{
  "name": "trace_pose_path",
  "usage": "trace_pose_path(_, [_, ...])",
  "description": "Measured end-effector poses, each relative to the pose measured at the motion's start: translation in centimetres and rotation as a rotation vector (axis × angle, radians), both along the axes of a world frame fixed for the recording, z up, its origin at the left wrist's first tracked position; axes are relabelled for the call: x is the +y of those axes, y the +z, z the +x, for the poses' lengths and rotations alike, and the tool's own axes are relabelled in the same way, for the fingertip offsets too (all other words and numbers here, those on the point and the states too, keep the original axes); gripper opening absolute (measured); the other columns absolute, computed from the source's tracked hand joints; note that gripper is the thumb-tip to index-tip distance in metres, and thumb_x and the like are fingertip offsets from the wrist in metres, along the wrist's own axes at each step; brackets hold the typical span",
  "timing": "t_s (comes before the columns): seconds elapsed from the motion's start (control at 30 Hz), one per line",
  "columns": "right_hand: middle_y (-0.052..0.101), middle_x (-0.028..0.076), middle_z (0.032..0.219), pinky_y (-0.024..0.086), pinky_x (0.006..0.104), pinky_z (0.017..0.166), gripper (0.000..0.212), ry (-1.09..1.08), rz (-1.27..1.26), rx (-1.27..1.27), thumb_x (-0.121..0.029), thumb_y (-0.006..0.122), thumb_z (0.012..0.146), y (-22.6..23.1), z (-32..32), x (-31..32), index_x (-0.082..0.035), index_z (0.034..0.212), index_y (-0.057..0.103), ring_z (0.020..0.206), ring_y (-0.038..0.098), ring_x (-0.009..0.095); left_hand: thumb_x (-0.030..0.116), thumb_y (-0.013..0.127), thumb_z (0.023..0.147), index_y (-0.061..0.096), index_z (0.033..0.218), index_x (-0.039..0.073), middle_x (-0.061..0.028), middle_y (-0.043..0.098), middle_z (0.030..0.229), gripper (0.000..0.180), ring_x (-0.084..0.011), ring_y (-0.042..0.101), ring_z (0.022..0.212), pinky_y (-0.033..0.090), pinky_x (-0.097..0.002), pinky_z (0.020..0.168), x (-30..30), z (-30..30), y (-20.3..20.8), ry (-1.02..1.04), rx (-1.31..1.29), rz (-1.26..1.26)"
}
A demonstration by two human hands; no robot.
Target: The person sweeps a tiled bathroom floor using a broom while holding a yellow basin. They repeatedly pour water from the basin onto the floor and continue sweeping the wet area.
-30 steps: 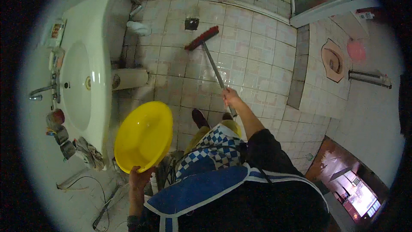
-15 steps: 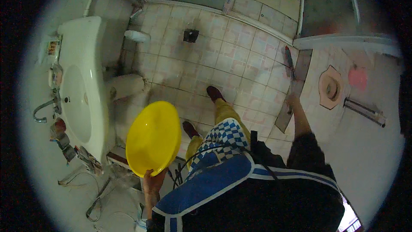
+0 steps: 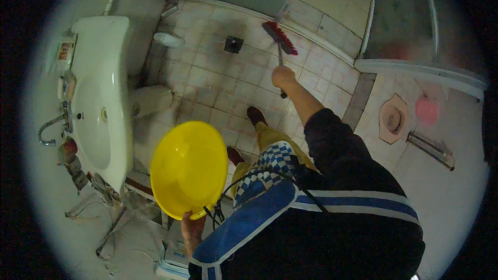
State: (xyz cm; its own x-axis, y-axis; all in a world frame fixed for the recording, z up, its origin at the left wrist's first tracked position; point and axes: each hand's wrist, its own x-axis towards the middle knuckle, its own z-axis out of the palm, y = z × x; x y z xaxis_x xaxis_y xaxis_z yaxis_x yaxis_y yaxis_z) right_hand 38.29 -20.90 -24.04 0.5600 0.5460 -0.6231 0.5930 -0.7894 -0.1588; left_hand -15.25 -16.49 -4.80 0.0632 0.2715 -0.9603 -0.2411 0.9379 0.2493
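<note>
A yellow plastic basin is held at its near rim by my left hand, thumb over the edge. The basin tilts beside the white sink. My right hand is closed round the dark handle of a brush with a grey head and red bristles. The brush reaches out ahead of me, close over the tiles near the far door sill. I cannot tell whether its bristles touch the floor.
A white washbasin on a pedestal runs along the left, with a metal tap. A dark square drain lies in the tiled floor. At right are a squat toilet and a pink bucket. Glass doors stand at the far side.
My right hand has swung the brush from the right, beside the dark floor strip, leftward to the middle of the floor. The yellow basin stays nearly in place.
</note>
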Motion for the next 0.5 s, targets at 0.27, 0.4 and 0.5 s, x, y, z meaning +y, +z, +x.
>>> trace_pose_path(0.27, [0.052,0.018,0.086,0.048,0.0366,0.062,0.02,0.439,0.096,-0.058,-0.01,0.052,0.069,-4.0,-6.4,-1.6,0.0,0.084,0.06,0.069,0.057,0.033,0.007,0.056,0.063,0.039,0.114,0.004,-0.0131,0.044,0.115,0.054,-0.0311,0.041,0.108,0.033,-0.0455,0.092,-2.2,-4.9,-2.3,0.202,-0.078,-0.175])
trace_pose_path(0.4, [0.056,0.014,0.096,0.044,0.0355,0.074,0.033,0.314,-0.133,0.059,-0.019,0.054,0.068,1.8,-8.0,-1.3,-0.001,0.095,0.056,0.086,0.054,0.028,0.007,0.056,0.063,0.039,0.113,0.003,-0.0144,0.044,0.115,0.053,-0.0317,0.041,0.107,0.033,-0.0442,0.093,-2.3,-2.8,-1.2,0.248,-0.111,-0.189])
trace_pose_path(0.5, [0.056,0.019,0.089,0.045,0.0399,0.069,0.031,0.138,-0.039,0.228,-0.013,0.052,0.067,2.5,-3.8,-2.3,0.001,0.095,0.051,0.078,0.055,0.035,0.008,0.056,0.064,0.04,0.113,0.002,-0.0154,0.044,0.114,0.052,-0.032,0.042,0.107,0.034,-0.0441,0.093,-1.1,0.6,-0.7,0.241,-0.151,-0.077])
